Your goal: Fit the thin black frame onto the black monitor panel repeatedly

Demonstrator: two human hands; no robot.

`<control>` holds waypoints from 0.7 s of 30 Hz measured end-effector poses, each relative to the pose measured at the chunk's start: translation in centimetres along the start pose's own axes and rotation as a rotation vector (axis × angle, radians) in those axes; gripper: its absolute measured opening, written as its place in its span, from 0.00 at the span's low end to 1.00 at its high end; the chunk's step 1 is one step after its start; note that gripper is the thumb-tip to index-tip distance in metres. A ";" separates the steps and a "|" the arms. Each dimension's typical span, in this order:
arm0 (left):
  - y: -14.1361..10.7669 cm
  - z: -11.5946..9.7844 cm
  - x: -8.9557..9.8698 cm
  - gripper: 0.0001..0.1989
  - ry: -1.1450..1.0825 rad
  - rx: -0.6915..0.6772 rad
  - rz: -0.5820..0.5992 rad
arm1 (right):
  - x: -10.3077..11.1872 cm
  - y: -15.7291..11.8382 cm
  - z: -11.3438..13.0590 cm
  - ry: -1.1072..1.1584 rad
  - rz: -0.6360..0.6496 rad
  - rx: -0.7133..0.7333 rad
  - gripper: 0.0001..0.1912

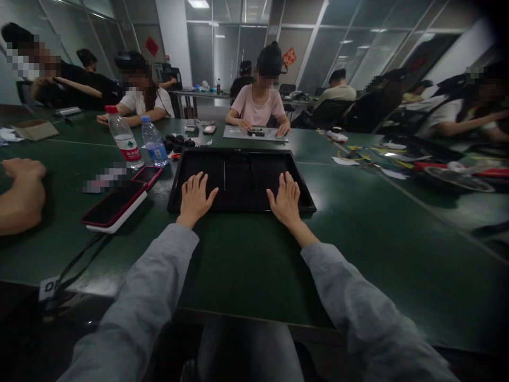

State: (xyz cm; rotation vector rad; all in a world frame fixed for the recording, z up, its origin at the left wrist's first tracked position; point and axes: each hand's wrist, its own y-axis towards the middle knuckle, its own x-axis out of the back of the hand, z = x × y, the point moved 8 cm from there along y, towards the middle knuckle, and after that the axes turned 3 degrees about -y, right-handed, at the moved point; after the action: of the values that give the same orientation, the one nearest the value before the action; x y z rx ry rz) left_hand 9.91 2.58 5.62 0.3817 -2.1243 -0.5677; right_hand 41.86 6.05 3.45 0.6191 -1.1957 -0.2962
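Back from the near edge of the green bench (246, 260), we have both hands palm down over a shallow black panel (240, 195) with a raised rim. Left hand (194, 199) sits by the panel's near left corner, right hand (285, 201) by its near right one; fingers spread, the two well apart, neither clamped on anything. Fingertips look to rest inside the rim, but we can't confirm contact. Step, by our reading: steadying or squaring the panel, no lifting. A move from here would call for hooking fingers round the rim, or an even push from both sides. Panel lies flat right under the hands, long side along the bench's near edge, near rim passing beneath the palms, far rim beyond the fingertips. Outward to the left: a red-edged device (115, 204) on a white slab (129, 215), then a red-capped bottle (126, 142) and a blue-capped bottle (154, 144) past it; another person's forearm (24, 199) at the bench's left edge. Right: loose wires (368, 159). Bench's far edge: co-worker in pink (257, 103), hands at a grey board (234, 132).
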 end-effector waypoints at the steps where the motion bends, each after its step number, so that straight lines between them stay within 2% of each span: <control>1: 0.0 -0.3 -0.7 0.33 -0.005 -0.011 0.031 | -0.5 0.0 0.7 -0.001 0.019 0.026 0.41; 5: -0.1 -0.5 -1.8 0.34 0.060 0.000 0.098 | -1.9 0.1 1.3 -0.007 0.083 0.074 0.38; 7: -0.1 -0.4 -1.3 0.33 0.143 0.016 0.095 | -1.8 0.1 1.1 -0.029 0.086 0.073 0.38; 9: 0.1 0.3 0.1 0.31 0.209 0.050 0.037 | -1.4 0.1 0.8 -0.047 0.054 0.054 0.38; 11: 0.4 2.1 2.1 0.28 0.236 0.136 -0.057 | -0.8 0.2 0.5 -0.047 -0.001 0.007 0.38; 13: 0.4 5.3 4.1 0.29 0.225 0.305 -0.140 | -0.2 0.3 0.1 -0.039 -0.052 -0.049 0.38; 16: 0.3 10.7 5.0 0.31 0.079 0.535 -0.081 | 0.8 0.4 -1.6 -0.056 -0.090 -0.138 0.38; 18: 0.4 12.9 4.2 0.28 -0.089 0.573 0.025 | 1.8 0.4 -3.7 -0.103 -0.119 -0.220 0.39; 21: 0.8 13.8 4.0 0.27 -0.240 0.482 0.003 | 3.3 0.0 -8.0 -0.139 -0.181 -0.378 0.43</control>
State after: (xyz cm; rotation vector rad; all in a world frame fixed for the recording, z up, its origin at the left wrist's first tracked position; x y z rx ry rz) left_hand -3.80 4.93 1.74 0.5994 -2.4891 -0.0918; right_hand 50.44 6.65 4.16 0.3792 -1.1778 -0.7099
